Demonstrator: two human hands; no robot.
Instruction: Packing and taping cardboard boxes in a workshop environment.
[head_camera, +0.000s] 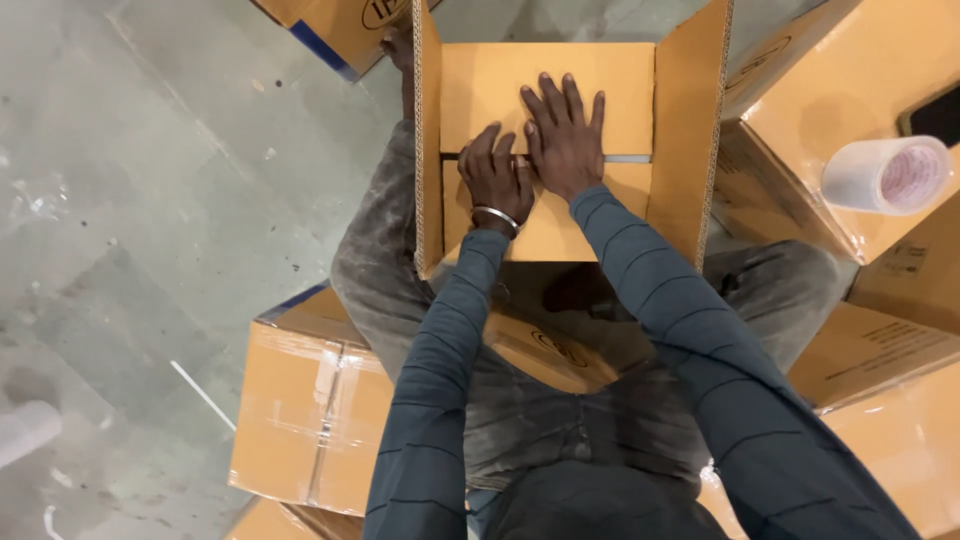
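Note:
An orange-brown cardboard box (560, 80) rests on my lap, its two long side flaps standing up and its two inner flaps folded flat. My right hand (565, 140) lies flat, fingers spread, across the seam between the inner flaps. My left hand (495, 178), with a metal bangle on the wrist, presses beside it on the near flap, fingers curled at the seam. Neither hand holds a tool.
A roll of clear tape (888, 172) sits on a taped box (820, 110) at the right. More taped cartons stand at the lower left (310, 410), lower right (890, 410) and top (340, 30). Grey concrete floor (150, 200) spreads to the left.

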